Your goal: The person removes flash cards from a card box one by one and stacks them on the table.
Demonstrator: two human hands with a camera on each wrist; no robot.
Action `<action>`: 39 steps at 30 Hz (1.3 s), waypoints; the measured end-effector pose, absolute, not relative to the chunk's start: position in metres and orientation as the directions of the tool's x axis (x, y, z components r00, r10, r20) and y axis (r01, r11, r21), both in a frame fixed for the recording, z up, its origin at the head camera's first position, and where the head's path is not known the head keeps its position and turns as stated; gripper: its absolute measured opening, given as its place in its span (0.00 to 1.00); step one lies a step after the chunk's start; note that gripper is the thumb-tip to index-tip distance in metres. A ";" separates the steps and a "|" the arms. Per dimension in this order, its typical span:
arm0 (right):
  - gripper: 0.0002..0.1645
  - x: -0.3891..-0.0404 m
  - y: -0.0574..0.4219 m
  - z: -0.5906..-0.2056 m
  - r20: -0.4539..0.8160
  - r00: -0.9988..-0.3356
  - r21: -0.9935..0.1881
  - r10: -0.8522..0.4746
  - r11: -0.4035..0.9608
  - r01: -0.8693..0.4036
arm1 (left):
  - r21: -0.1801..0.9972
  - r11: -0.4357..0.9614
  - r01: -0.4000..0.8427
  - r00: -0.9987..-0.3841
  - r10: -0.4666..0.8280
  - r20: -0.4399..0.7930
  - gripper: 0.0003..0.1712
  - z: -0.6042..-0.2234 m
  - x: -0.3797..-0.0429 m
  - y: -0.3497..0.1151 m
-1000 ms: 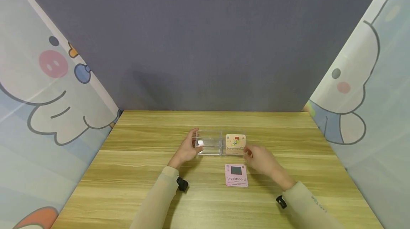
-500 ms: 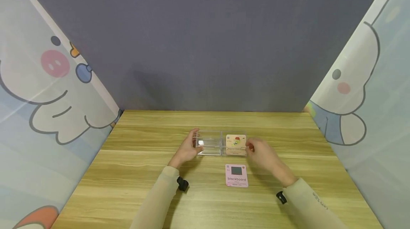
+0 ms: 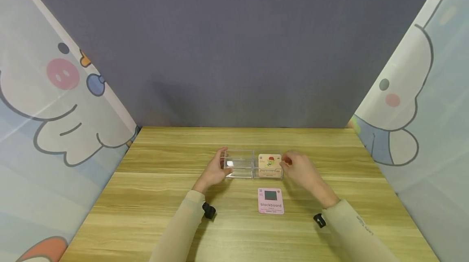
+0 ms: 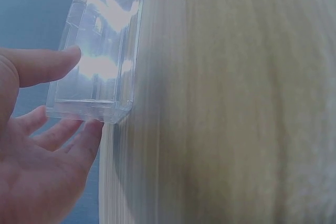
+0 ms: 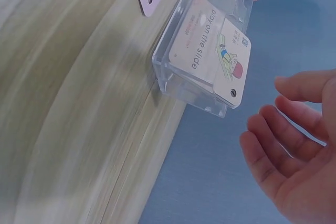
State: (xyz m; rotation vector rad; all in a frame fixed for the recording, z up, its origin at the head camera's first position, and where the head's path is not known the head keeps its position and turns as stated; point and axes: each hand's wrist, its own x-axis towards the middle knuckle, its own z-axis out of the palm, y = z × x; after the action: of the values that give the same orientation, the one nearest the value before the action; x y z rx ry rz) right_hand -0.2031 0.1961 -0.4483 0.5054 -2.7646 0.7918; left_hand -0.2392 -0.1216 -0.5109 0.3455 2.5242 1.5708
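A clear plastic box (image 3: 239, 164) with two side-by-side compartments stands on the table. My left hand (image 3: 215, 170) grips its left end; in the left wrist view the thumb (image 4: 50, 65) lies over the front and the fingers are at the end wall. A cream "play on the slide" card (image 5: 214, 51) leans in the right compartment, its top poking out above the front wall. Just beyond the box's right end is my right hand (image 3: 301, 172), fingers loosely bent and holding nothing; the right wrist view shows a gap between it and the card.
In front of the box a pink "blackboard" card (image 3: 270, 201) lies flat on the wooden table (image 3: 146, 221). A dark grey panel (image 3: 242, 50) rises behind the table, and cartoon-printed sheets (image 3: 403, 70) hang at both sides.
My right hand has shifted slightly up along the box's right end, from the card's lower corner to beside its upper part. The left hand stays on the box.
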 end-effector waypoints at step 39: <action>0.13 -0.229 0.188 -0.474 0.367 -0.902 -0.499 -0.229 0.770 -0.398 | 0.895 0.429 0.121 -0.961 0.277 -0.002 0.48 -0.511 -0.239 -0.122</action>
State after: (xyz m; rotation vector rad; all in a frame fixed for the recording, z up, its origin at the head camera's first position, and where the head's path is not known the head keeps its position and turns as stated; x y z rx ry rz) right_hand -0.2287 0.1884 -0.4739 0.4863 -2.6800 0.8489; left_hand -0.2392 -0.1223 -0.5107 0.3547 2.5261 1.5642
